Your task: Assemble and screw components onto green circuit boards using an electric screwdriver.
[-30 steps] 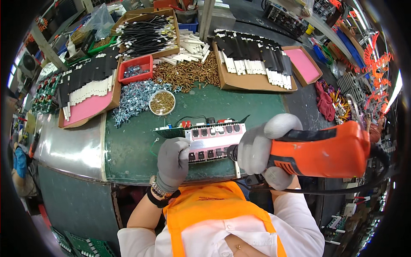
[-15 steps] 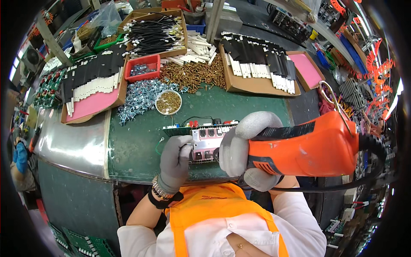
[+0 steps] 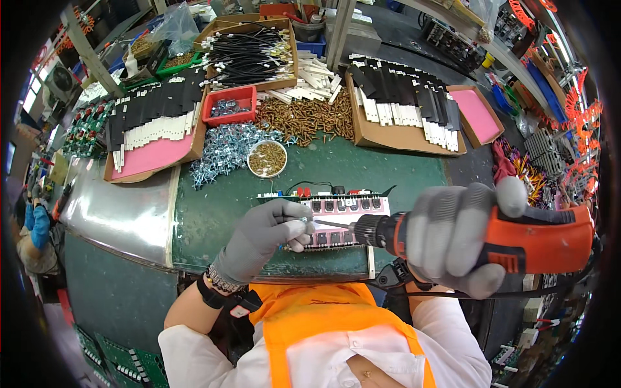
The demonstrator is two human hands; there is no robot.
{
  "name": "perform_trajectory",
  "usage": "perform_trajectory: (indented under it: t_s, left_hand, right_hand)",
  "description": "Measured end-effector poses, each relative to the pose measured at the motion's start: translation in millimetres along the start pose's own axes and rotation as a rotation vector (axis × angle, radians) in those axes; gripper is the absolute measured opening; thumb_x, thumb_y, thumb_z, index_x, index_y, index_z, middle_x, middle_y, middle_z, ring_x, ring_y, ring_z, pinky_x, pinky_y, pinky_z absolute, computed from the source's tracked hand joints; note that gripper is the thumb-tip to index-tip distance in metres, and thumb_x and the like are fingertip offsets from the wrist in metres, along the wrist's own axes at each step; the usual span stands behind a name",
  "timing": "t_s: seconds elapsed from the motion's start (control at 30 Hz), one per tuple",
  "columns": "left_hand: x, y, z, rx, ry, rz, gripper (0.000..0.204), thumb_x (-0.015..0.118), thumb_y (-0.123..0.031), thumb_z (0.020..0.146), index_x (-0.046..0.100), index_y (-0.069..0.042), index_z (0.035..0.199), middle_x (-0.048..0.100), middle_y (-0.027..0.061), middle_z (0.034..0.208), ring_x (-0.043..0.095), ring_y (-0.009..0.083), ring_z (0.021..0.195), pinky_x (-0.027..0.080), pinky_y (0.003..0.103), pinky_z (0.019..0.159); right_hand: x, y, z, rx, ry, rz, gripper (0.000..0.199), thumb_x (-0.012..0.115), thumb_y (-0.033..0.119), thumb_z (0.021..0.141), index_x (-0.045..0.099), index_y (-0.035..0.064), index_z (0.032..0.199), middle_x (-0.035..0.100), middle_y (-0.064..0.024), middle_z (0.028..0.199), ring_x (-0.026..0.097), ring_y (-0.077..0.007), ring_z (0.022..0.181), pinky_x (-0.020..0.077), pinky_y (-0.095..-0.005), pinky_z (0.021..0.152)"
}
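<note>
Right hand wraps tight around the orange electric screwdriver, bit levelled at the left hand, whose fingers pinch closed at the bit tip, on what I can't tell. Under them, the circuit board lies near the green bench's front edge. Open mat behind it, then a small bowl of brass screws and a red tray of silvery parts.

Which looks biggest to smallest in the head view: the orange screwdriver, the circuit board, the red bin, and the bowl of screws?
1. Orange screwdriver, though it is nearest the camera, which inflates it.
2. Circuit board, partly hidden by the left hand.
3. Red bin.
4. Bowl of screws, close to the bin in size.
</note>
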State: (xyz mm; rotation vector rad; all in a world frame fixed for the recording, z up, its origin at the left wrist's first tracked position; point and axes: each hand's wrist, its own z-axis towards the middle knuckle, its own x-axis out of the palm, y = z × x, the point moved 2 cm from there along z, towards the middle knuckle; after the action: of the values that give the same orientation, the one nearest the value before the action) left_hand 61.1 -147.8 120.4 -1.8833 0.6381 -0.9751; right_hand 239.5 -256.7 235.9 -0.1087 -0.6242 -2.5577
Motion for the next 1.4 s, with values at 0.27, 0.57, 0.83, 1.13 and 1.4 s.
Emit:
perform_trajectory:
  t_s: [0.27, 0.57, 0.83, 1.13, 1.4]
  left_hand:
    - [12, 7, 12, -0.124, 0.129, -0.039, 0.027, 0.061, -0.011, 0.090, 0.057, 0.005, 0.111, 0.065, 0.0085, 0.091, 0.063, 0.0114, 0.075, 0.054, 0.023, 0.064]
    - [23, 7, 12, -0.145, 0.071, -0.094, 0.025, 0.061, -0.011, 0.090, 0.056, 0.003, 0.110, 0.064, 0.0076, 0.089, 0.062, 0.0117, 0.075, 0.053, 0.024, 0.063]
    - [37, 10, 21, -0.026, -0.007, 0.141, 0.023, 0.060, -0.008, 0.089, 0.056, 0.003, 0.109, 0.064, 0.0075, 0.088, 0.063, 0.0109, 0.073, 0.052, 0.023, 0.061]
    - [60, -8, 68, -0.082, 0.349, 0.509, 0.042, 0.063, -0.013, 0.089, 0.053, 0.004, 0.126, 0.060, 0.0019, 0.080, 0.057, 0.0066, 0.066, 0.049, 0.022, 0.061]
    - [79, -4, 91, -0.017, 0.419, 0.976, 0.044, 0.064, -0.023, 0.089, 0.053, -0.006, 0.129, 0.064, 0.0080, 0.077, 0.064, 0.0125, 0.068, 0.050, 0.028, 0.062]
  right_hand:
    - [0, 19, -18, -0.086, -0.197, -0.127, 0.054, 0.068, 0.011, 0.088, 0.036, 0.0003, 0.131, 0.059, -0.0043, 0.062, 0.053, -0.0098, 0.041, 0.0452, -0.0229, 0.038]
    - [-9, 33, -22, 0.060, 0.041, -0.131, 0.072, 0.072, 0.026, 0.088, 0.028, 0.0112, 0.143, 0.062, -0.0066, 0.072, 0.058, -0.0181, 0.049, 0.0503, -0.0318, 0.046]
    - [-13, 28, -37, -0.009, -0.303, -0.088, 0.076, 0.068, 0.023, 0.088, 0.024, 0.0102, 0.148, 0.062, -0.0156, 0.073, 0.054, -0.0276, 0.050, 0.0404, -0.0389, 0.043]
    - [-37, 32, -36, 0.186, -0.637, -0.496, 0.063, 0.068, 0.022, 0.086, 0.036, 0.0026, 0.137, 0.052, -0.0025, 0.070, 0.045, -0.0135, 0.047, 0.0375, -0.0292, 0.046]
    - [-54, 39, -39, 0.168, -0.715, -0.547, 0.061, 0.068, 0.018, 0.081, 0.039, -0.0007, 0.131, 0.052, -0.0033, 0.067, 0.047, -0.0143, 0.048, 0.0405, -0.0285, 0.045]
